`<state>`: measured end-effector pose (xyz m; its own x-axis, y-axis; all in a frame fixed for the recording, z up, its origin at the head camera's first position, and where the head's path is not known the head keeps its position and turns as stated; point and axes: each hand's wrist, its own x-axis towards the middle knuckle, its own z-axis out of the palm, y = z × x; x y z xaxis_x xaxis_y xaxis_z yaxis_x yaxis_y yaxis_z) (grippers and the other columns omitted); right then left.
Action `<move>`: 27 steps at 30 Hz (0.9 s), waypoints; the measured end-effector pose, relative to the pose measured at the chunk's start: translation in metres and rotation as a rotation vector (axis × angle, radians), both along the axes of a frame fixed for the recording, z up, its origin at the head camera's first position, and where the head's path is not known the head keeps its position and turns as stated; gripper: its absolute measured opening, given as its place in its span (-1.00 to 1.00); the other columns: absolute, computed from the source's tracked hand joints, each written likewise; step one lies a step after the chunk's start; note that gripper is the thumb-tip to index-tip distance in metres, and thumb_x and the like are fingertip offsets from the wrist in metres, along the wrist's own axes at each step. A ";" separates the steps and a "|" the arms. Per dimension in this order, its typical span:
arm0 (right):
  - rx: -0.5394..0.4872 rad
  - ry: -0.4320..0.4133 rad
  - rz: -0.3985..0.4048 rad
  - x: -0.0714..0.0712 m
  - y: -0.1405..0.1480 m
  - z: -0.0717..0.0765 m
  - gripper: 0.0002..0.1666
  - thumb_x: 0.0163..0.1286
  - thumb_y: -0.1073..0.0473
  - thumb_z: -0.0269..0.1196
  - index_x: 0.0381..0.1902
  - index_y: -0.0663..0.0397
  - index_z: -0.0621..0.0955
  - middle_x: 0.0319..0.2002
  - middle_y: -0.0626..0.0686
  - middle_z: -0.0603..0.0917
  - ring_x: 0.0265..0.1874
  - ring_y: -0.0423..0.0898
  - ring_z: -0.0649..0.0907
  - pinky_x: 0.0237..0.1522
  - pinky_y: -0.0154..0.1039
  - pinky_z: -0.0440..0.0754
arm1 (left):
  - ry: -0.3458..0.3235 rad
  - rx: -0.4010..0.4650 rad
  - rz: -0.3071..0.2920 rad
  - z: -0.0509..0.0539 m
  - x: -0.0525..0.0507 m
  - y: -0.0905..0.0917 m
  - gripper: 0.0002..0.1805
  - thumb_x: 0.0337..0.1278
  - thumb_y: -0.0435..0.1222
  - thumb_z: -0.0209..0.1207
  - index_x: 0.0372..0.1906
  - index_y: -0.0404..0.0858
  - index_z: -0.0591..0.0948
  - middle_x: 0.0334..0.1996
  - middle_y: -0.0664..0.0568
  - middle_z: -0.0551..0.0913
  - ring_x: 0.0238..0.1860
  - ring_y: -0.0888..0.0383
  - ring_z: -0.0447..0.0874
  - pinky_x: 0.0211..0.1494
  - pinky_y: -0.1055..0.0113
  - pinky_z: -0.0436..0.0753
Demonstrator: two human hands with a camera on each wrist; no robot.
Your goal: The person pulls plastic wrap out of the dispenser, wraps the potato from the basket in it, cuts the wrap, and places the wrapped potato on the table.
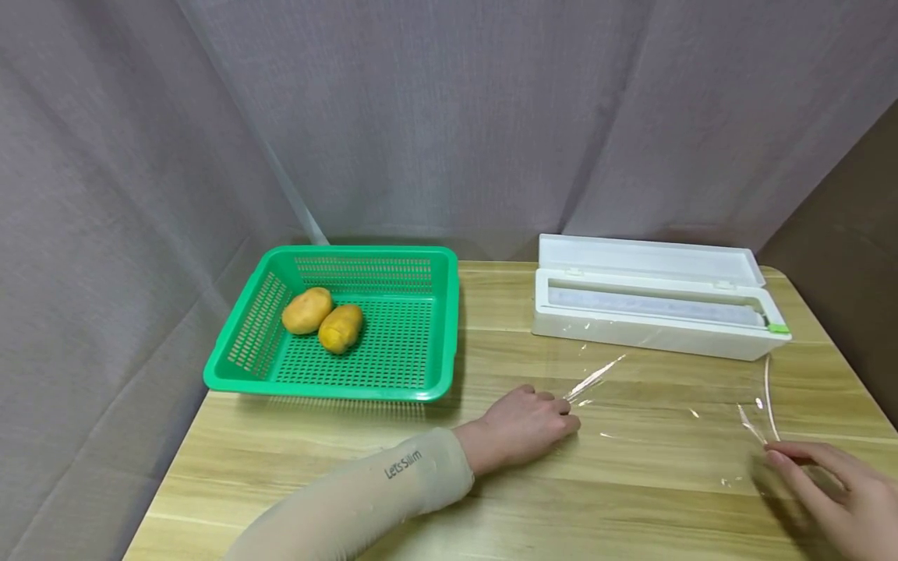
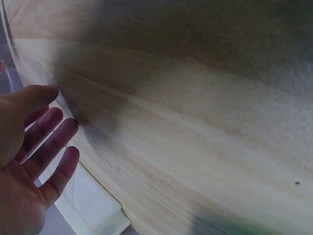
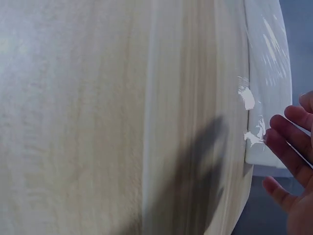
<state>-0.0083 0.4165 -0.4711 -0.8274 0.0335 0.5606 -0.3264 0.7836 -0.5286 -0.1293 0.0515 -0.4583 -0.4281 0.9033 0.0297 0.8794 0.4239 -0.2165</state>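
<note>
A sheet of clear cling film point(image 1: 595, 379) stretches from the front of a white dispenser box point(image 1: 652, 336) over the wooden table. My left hand point(image 1: 522, 425) pinches the film's near left part; in the left wrist view its thumb point(image 2: 41, 94) and forefinger meet at the film's edge while the other fingers spread loosely. Opposite, my right hand point(image 1: 835, 487) pinches the near right corner between thumb and forefinger. The box lid point(image 1: 648, 259) stands raised at the back, showing the film roll point(image 1: 652, 306) inside. A green slider point(image 1: 779, 329) sits at the box's right end.
A green plastic basket point(image 1: 453, 335) stands at the left back of the table point(image 1: 491, 514). Two yellow-brown, potato-like items point(image 1: 306, 310) lie together inside it. Grey curtains point(image 1: 435, 125) hang behind and along the left, and a dark brown surface point(image 1: 849, 226) borders the right.
</note>
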 end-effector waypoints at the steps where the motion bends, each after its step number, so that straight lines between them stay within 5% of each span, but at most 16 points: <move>1: -0.008 0.019 0.001 -0.001 0.001 0.001 -0.89 0.30 0.59 0.38 -0.27 0.39 0.74 -0.14 -0.73 0.59 -0.11 -0.78 0.53 0.00 -0.80 0.35 | 0.000 0.002 0.000 0.000 0.000 0.000 -0.80 0.65 -0.11 0.11 0.00 0.14 0.75 -0.15 0.30 0.71 -0.10 0.31 0.74 -0.13 0.43 0.61; 6: 0.043 0.085 0.009 -0.009 0.004 0.004 -0.90 0.39 0.46 0.37 -0.20 0.49 0.72 0.01 -0.74 0.52 0.04 -0.73 0.46 0.18 -0.72 0.24 | -0.004 0.020 -0.005 0.001 0.000 -0.002 -0.82 0.63 -0.12 0.14 0.00 0.13 0.76 -0.09 0.30 0.70 -0.04 0.33 0.70 -0.12 0.43 0.60; 9: 0.163 -0.003 0.011 -0.015 0.004 0.003 -0.69 0.37 0.35 0.45 0.04 0.35 0.72 0.21 -0.40 0.64 0.30 -0.64 0.35 0.36 -0.66 0.06 | -0.002 0.034 -0.015 0.000 -0.001 -0.003 -0.82 0.61 -0.14 0.15 -0.02 0.12 0.76 -0.07 0.28 0.69 -0.02 0.32 0.66 -0.13 0.45 0.60; 13: 0.295 -0.195 0.048 -0.020 0.000 -0.003 -0.28 0.40 0.20 0.48 0.45 0.23 0.53 0.44 0.35 0.50 0.56 0.12 0.34 0.70 -0.06 -0.08 | -0.004 0.051 -0.025 0.000 -0.001 -0.004 -0.81 0.62 -0.16 0.15 -0.01 0.09 0.77 -0.05 0.25 0.65 -0.01 0.31 0.61 -0.15 0.48 0.59; 16: 0.325 -0.257 0.065 -0.020 -0.002 -0.008 -0.13 0.42 0.15 0.47 0.58 0.19 0.40 0.52 0.46 0.34 0.33 0.61 0.36 0.60 0.41 -0.09 | 0.003 0.069 -0.023 0.001 -0.002 -0.004 -0.79 0.64 -0.16 0.13 0.03 0.08 0.77 -0.01 0.23 0.65 0.01 0.29 0.62 -0.13 0.48 0.60; 23: 0.348 -0.296 0.070 -0.018 -0.006 -0.020 -0.03 0.47 0.07 0.43 0.70 0.04 0.25 0.68 0.30 0.15 0.61 0.43 0.16 0.67 0.20 -0.24 | -0.034 0.101 0.022 0.004 -0.002 -0.006 -0.73 0.63 -0.11 0.12 0.17 0.05 0.74 0.15 0.18 0.68 0.19 0.23 0.66 0.22 0.36 0.65; 27: 0.364 -0.362 0.064 -0.022 -0.008 -0.028 0.00 0.52 -0.01 0.39 0.72 0.05 0.17 0.71 0.28 0.04 0.70 0.27 -0.02 0.65 0.26 -0.29 | -0.038 0.131 0.038 0.008 0.000 -0.006 -0.73 0.62 -0.08 0.09 0.16 0.02 0.71 0.17 0.17 0.68 0.21 0.20 0.66 0.28 0.30 0.64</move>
<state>-0.0306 0.4088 -0.4992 -0.9645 -0.1677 0.2038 -0.2267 0.9220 -0.3138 -0.1293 0.0454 -0.4500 -0.4653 0.8756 0.1293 0.8686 0.4798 -0.1235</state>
